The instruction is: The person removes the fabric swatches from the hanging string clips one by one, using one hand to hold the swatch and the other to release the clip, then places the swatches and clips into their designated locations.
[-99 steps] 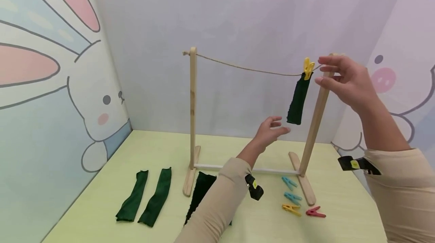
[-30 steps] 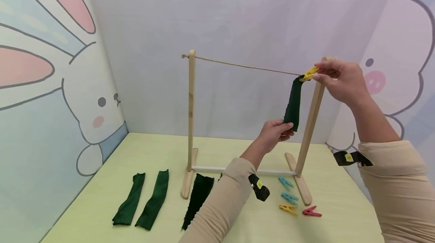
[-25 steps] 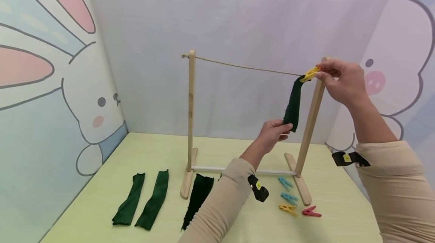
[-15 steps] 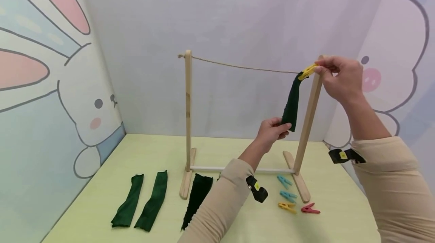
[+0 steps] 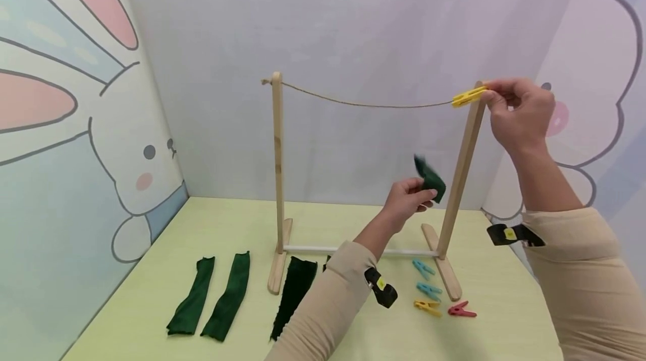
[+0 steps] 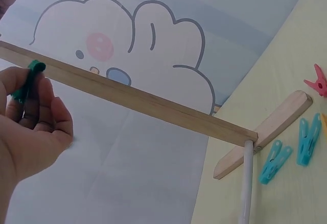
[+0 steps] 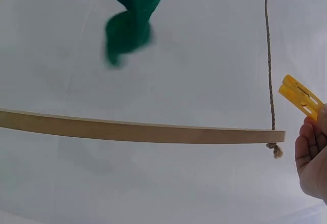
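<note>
My left hand [image 5: 406, 201] pinches a dark green cloth strip [image 5: 430, 180] by one end; its free end flops over, blurred in the right wrist view, off the rope. Up by the right post, my right hand [image 5: 522, 114] pinches a yellow clothespin [image 5: 468, 97] between thumb and fingers. The clothespin overlaps the rope [image 5: 373, 105] in the head view, but in the right wrist view the clothespin [image 7: 301, 96] appears beside the rope [image 7: 269, 45], with no cloth in it. The left wrist view shows only a bunched bit of the green cloth [image 6: 31, 78].
The rope spans a wooden stand, between its left post [image 5: 278, 165] and right post [image 5: 461, 176]. Two green strips [image 5: 229, 296] and a darker cloth [image 5: 294, 296] lie left. Blue clothespins [image 5: 429, 291], a yellow one [image 5: 427, 308] and a red one [image 5: 461, 309] lie right.
The green strip has come out of the yellow clothespin and off the rope, its upper end dropping toward my left hand. My right hand has moved slightly right with the clothespin.
</note>
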